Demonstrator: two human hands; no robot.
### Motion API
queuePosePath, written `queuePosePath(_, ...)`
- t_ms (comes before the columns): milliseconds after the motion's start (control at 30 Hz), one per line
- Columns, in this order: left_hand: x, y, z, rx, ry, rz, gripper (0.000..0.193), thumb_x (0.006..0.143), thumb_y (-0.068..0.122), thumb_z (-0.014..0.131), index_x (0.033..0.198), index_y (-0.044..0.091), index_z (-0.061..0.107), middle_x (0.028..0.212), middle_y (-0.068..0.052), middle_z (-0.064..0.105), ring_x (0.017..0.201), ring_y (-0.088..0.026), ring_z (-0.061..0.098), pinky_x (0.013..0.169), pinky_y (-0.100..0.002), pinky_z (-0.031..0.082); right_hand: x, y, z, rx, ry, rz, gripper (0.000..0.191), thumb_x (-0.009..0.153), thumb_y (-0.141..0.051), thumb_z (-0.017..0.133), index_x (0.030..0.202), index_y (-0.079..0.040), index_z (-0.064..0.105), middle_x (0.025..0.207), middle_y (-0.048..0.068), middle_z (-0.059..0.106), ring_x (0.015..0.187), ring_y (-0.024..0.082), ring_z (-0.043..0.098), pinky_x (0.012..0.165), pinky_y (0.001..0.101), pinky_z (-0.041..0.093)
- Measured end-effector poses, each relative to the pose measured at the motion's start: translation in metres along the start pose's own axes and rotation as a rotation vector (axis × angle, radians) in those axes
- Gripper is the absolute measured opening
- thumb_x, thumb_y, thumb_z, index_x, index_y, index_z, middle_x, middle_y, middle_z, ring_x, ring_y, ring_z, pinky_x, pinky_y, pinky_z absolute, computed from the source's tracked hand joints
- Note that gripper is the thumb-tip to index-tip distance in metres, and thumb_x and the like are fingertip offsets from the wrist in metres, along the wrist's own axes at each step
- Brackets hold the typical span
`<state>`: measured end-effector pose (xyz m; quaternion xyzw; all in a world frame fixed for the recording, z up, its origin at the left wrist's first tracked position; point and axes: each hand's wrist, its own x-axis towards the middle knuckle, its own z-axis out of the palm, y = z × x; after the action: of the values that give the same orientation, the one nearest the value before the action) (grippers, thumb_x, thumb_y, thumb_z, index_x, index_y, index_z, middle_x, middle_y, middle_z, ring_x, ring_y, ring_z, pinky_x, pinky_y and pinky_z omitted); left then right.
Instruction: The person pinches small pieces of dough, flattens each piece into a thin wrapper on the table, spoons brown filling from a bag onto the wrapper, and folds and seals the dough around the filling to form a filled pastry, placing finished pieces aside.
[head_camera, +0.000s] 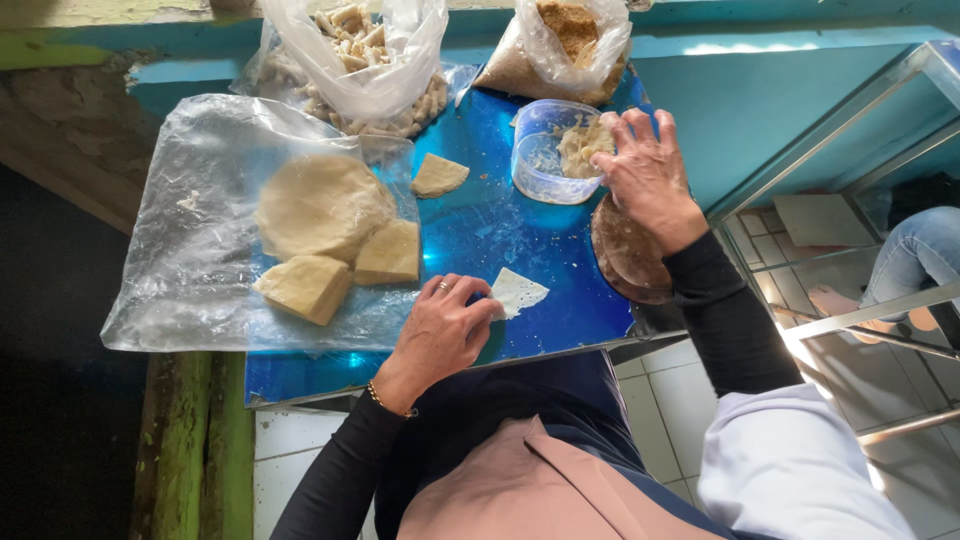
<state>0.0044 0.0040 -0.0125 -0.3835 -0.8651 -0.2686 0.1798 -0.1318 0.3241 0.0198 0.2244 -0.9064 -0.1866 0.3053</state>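
Note:
My left hand (440, 330) rests on the blue table (480, 235), its fingertips pinning a thin pale wedge of dough sheet (517, 292). My right hand (645, 175) reaches into a clear plastic tub (540, 165) of pale filling (580, 145), fingers bent over its rim; whether they pinch filling I cannot tell. Under that wrist lies a round brown board (625, 255). Another cut wedge (438, 175) lies left of the tub.
A clear plastic sheet (190, 250) at left carries a round stack of dough sheets (320, 205) and two wedge stacks (390, 252). At the back stand a bag of rolled pieces (365, 60) and a bag of brown crumbs (565, 50). Another person's foot (850, 305) shows at right.

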Motion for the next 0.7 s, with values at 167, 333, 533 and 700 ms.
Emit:
queuePosePath(167,-0.003,-0.001,0.004,0.0,0.036,0.027,0.016,0.08,0.009,0.071,0.095,0.013,0.069,0.11,-0.007,0.066,0.105,-0.028,0.062,0.094,-0.043,0.047,0.0,0.008,0.022,-0.039,-0.052,-0.098,0.021,0.081,-0.032,0.081,0.097,-0.02,0.078,0.134,0.002,0.064,0.13,0.02,0.052,0.108,0.0418,0.039)
queuePosePath(333,-0.004,0.0,0.004,-0.006,0.038,0.025,0.015,0.081,0.009,0.071,0.095,0.012,0.068,0.109,-0.007,0.066,0.105,-0.028,0.063,0.094,-0.043,0.047,-0.004,0.019,0.019,0.0,-0.003,-0.05,0.026,0.072,-0.041,0.081,0.087,-0.02,0.077,0.13,0.002,0.068,0.123,0.023,0.056,0.101,0.0427,0.04)
queuePosePath(533,-0.004,0.001,0.003,-0.006,0.041,0.02,0.015,0.08,0.008,0.07,0.095,0.011,0.068,0.108,-0.007,0.066,0.103,-0.028,0.063,0.094,-0.043,0.048,-0.004,0.02,0.026,0.062,-0.007,-0.088,0.018,0.082,-0.035,0.082,0.089,-0.02,0.074,0.134,-0.003,0.066,0.128,0.018,0.056,0.106,0.0405,0.041)
queuePosePath(700,-0.003,0.002,0.002,-0.012,0.036,0.018,0.015,0.081,0.008,0.07,0.096,0.011,0.068,0.109,-0.006,0.066,0.103,-0.027,0.063,0.093,-0.043,0.048,-0.002,0.024,0.02,0.376,-0.06,-0.008,0.019,0.079,-0.022,0.079,0.093,-0.012,0.069,0.132,0.002,0.066,0.126,0.024,0.057,0.103,0.045,0.042)
